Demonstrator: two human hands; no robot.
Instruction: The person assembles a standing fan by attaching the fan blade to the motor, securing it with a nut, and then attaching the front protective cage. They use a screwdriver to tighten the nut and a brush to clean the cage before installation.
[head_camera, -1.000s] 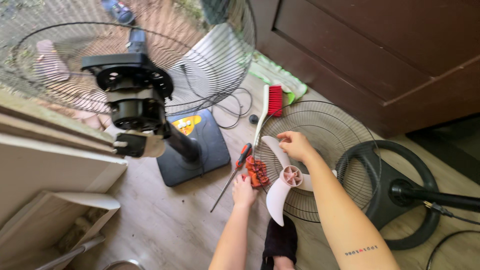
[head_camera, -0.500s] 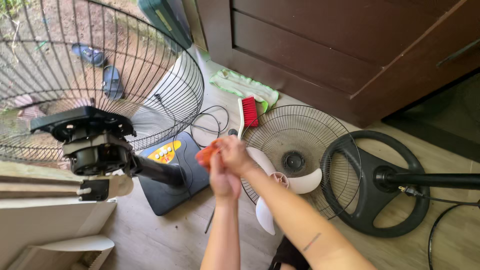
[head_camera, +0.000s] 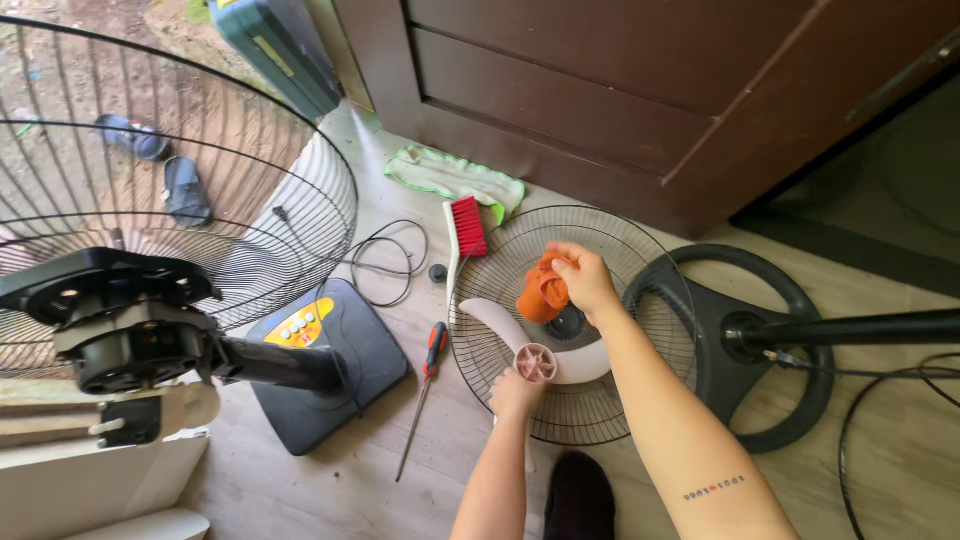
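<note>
The person's right hand (head_camera: 585, 280) was closed around a bunched orange cloth (head_camera: 543, 292), pressing it down near the dark centre of a round wire fan guard (head_camera: 620, 400) that lay flat on the wooden floor (head_camera: 330, 470). The left hand (head_camera: 517, 392) gripped the pale fan blade (head_camera: 500, 325) at its pinkish hub (head_camera: 535, 362), fingers curled under the edge, with the blade resting on the guard. The cloth looked soft and light, easy to wad and to hold anywhere in the fist. The blade seemed thin plastic, light but springy and perhaps brittle at the tips, so the hub appeared the safest place to hold it. The cloth sat just beyond the hub, close above the left hand. A red-handled screwdriver (head_camera: 425, 390) lay beside the guard, and a red brush (head_camera: 465, 228) lay at its far rim.
</note>
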